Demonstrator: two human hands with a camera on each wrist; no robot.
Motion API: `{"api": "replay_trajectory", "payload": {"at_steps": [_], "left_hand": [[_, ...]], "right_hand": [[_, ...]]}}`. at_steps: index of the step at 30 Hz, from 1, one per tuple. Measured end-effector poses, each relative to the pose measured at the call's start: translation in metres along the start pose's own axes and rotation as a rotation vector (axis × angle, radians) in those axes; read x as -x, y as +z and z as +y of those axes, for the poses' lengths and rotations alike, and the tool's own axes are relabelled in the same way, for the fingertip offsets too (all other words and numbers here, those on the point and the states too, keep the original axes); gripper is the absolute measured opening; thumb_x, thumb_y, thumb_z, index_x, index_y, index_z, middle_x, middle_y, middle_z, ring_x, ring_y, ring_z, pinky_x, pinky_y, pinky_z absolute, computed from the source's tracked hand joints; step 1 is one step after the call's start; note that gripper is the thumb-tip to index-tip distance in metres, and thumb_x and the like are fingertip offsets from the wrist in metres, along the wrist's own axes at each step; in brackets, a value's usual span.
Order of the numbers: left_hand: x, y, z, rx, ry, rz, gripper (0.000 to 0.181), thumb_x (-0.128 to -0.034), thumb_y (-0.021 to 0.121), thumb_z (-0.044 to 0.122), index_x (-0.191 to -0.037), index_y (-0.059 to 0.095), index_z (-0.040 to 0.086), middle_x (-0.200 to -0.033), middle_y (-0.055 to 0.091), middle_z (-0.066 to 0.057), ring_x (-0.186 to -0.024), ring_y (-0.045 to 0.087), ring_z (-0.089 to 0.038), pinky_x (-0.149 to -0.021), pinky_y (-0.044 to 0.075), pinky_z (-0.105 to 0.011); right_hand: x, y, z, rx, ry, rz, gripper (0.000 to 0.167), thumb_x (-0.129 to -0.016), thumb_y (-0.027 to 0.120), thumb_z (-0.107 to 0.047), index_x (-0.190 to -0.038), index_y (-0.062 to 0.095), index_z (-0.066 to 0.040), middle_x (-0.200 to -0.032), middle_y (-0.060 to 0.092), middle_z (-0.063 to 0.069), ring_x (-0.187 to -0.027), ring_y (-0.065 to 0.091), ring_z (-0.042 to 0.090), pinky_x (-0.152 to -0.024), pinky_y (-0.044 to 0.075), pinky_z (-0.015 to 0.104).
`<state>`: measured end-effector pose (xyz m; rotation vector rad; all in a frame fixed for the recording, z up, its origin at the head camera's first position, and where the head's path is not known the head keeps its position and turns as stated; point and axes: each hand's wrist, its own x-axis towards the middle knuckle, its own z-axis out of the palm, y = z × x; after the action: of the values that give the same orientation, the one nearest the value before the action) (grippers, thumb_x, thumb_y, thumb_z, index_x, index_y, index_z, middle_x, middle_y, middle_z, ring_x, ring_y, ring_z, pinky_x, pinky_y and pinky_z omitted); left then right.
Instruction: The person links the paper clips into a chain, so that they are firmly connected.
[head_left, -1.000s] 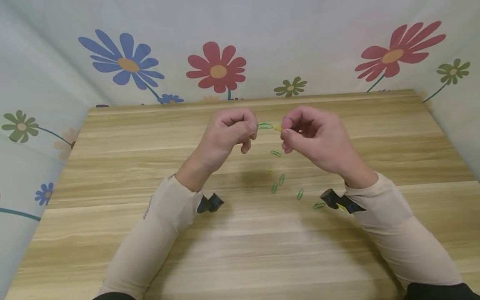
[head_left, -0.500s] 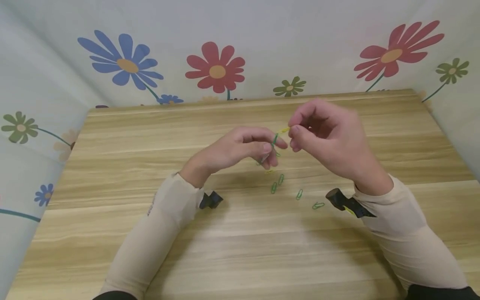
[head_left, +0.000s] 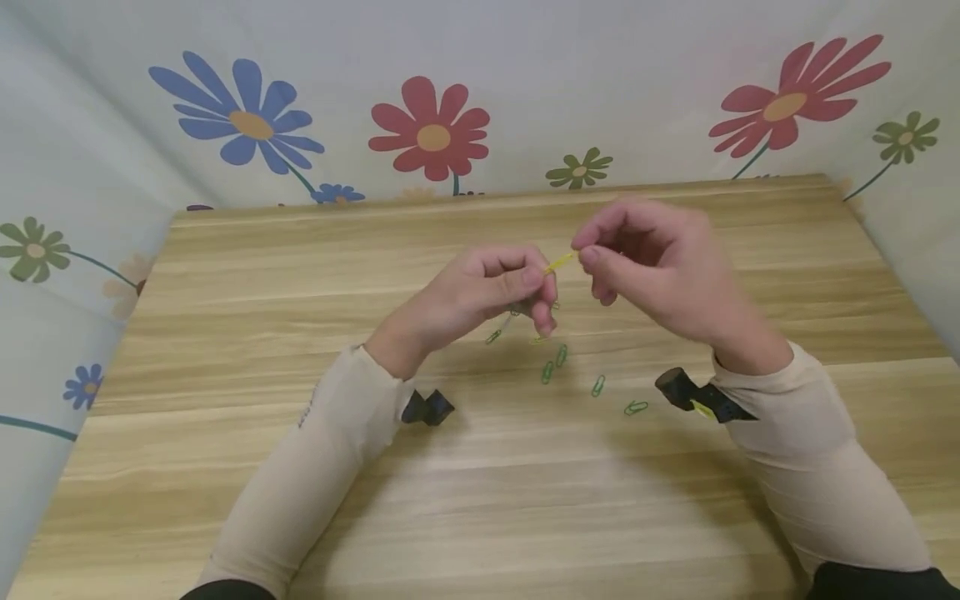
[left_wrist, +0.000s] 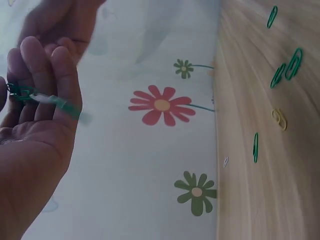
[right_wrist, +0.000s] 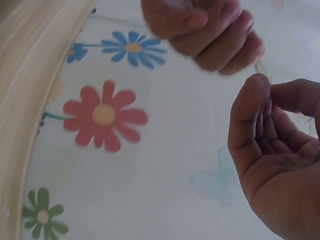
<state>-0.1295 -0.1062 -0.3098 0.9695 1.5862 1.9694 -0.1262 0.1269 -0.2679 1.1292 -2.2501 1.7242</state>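
Note:
A yellow paper clip [head_left: 560, 262] spans the small gap between the hands, above the table. The right hand [head_left: 656, 262] pinches its far end between thumb and forefinger. At its other end, the left hand [head_left: 487, 292] grips with thumb against curled fingers. Out of the left hand hangs a short chain, ending in a green paper clip [head_left: 493, 337]. The left wrist view shows linked green clips [left_wrist: 22, 92] and a blurred whitish one [left_wrist: 44, 98] lying across the left fingers. Where the yellow clip joins the chain is hidden by the left fingertips.
Several loose green paper clips [head_left: 597, 385] lie on the wooden table [head_left: 337, 500], with a yellow clip [left_wrist: 279, 120] and a small white clip [left_wrist: 226, 161]. A flower-patterned curtain [head_left: 517, 108] stands behind the table. Black wrist cameras [head_left: 429, 407] sit on both sleeves.
The left hand has shifted its grip along the chain toward the yellow clip, so the green clips now hang below it. The right hand has moved slightly right, still pinching the yellow clip.

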Motion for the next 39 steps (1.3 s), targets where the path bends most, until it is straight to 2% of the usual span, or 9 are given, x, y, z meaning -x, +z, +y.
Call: {"api": "replay_trajectory", "payload": {"at_steps": [6, 9, 12, 16, 22, 28, 33, 35, 39], "left_hand": [[0.004, -0.009, 0.010, 0.046, 0.027, 0.097, 0.038, -0.0922, 0.067, 0.041, -0.094, 0.065, 0.004, -0.074, 0.055, -0.005, -0.064, 0.054, -0.019, -0.080, 0.056, -0.039], [0.006, -0.014, 0.014, 0.069, 0.048, 0.140, 0.035, -0.0909, 0.069, 0.040, -0.094, 0.067, 0.005, -0.072, 0.051, -0.005, -0.057, 0.041, -0.016, -0.066, 0.055, -0.030], [0.009, -0.018, 0.017, 0.039, 0.054, 0.186, 0.030, -0.0933, 0.070, 0.038, -0.096, 0.069, 0.007, -0.069, 0.047, -0.003, -0.050, 0.028, -0.014, -0.046, 0.038, -0.021], [0.012, -0.021, 0.018, -0.062, 0.062, 0.255, 0.013, -0.1016, 0.062, 0.019, -0.097, 0.071, 0.010, -0.061, 0.039, -0.001, -0.045, 0.019, -0.015, -0.041, 0.015, -0.025], [0.012, -0.015, 0.017, -0.340, 0.091, 0.391, 0.013, -0.1000, 0.061, 0.008, -0.097, 0.071, 0.001, -0.062, 0.042, -0.004, -0.050, 0.026, -0.018, -0.048, 0.025, -0.028], [0.009, -0.003, 0.022, -0.576, 0.096, 0.477, 0.011, -0.0970, 0.068, 0.013, -0.097, 0.073, 0.004, -0.077, 0.054, -0.006, -0.061, 0.043, -0.021, -0.057, 0.039, -0.031], [0.006, 0.002, 0.028, -0.669, 0.080, 0.468, 0.009, -0.0964, 0.069, 0.015, -0.097, 0.073, 0.007, -0.078, 0.056, -0.003, -0.063, 0.046, -0.018, -0.058, 0.039, -0.031], [0.005, 0.002, 0.029, -0.687, 0.071, 0.461, 0.009, -0.0966, 0.069, 0.015, -0.097, 0.073, 0.007, -0.077, 0.055, -0.003, -0.062, 0.045, -0.018, -0.057, 0.038, -0.031], [0.004, -0.001, 0.032, -0.693, 0.031, 0.457, 0.010, -0.0976, 0.068, 0.017, -0.098, 0.073, 0.009, -0.075, 0.054, -0.004, -0.062, 0.045, -0.019, -0.057, 0.037, -0.031]], "right_hand": [[-0.015, -0.026, 0.044, 0.089, 0.240, 0.111, 0.011, -0.097, 0.063, -0.004, -0.103, 0.067, 0.004, -0.080, 0.062, 0.012, -0.061, 0.061, 0.021, -0.058, 0.053, 0.025], [-0.022, -0.035, 0.074, 0.137, 0.415, 0.079, 0.016, -0.100, 0.061, -0.011, -0.109, 0.067, 0.000, -0.085, 0.062, 0.010, -0.066, 0.062, 0.024, -0.060, 0.055, 0.027], [-0.030, -0.038, 0.106, 0.171, 0.549, 0.014, 0.021, -0.102, 0.058, -0.013, -0.115, 0.065, 0.002, -0.092, 0.062, 0.013, -0.072, 0.065, 0.028, -0.062, 0.057, 0.028], [-0.043, -0.035, 0.143, 0.232, 0.667, -0.076, 0.025, -0.103, 0.055, -0.012, -0.118, 0.062, 0.006, -0.102, 0.062, 0.019, -0.075, 0.066, 0.029, -0.063, 0.058, 0.030], [-0.056, -0.026, 0.174, 0.433, 0.786, -0.189, 0.016, -0.098, 0.060, -0.012, -0.098, 0.063, 0.003, -0.082, 0.060, 0.011, -0.066, 0.057, 0.019, -0.060, 0.052, 0.029], [-0.061, -0.017, 0.179, 0.731, 0.778, -0.303, 0.031, -0.091, 0.061, -0.013, -0.064, 0.048, -0.008, -0.058, 0.047, 0.003, -0.057, 0.048, 0.022, -0.060, 0.043, 0.036], [-0.066, -0.017, 0.174, 0.853, 0.686, -0.366, 0.025, -0.087, 0.052, 0.002, -0.064, 0.048, -0.006, -0.065, 0.048, 0.008, -0.066, 0.049, 0.027, -0.068, 0.047, 0.042], [-0.067, -0.020, 0.173, 0.846, 0.644, -0.372, 0.023, -0.087, 0.050, 0.004, -0.065, 0.050, -0.004, -0.065, 0.048, 0.007, -0.066, 0.048, 0.025, -0.067, 0.045, 0.040], [-0.071, -0.027, 0.167, 0.607, 0.611, -0.326, 0.015, -0.094, 0.056, 0.001, -0.081, 0.064, 0.003, -0.068, 0.056, 0.008, -0.063, 0.053, 0.020, -0.063, 0.049, 0.032]]}}
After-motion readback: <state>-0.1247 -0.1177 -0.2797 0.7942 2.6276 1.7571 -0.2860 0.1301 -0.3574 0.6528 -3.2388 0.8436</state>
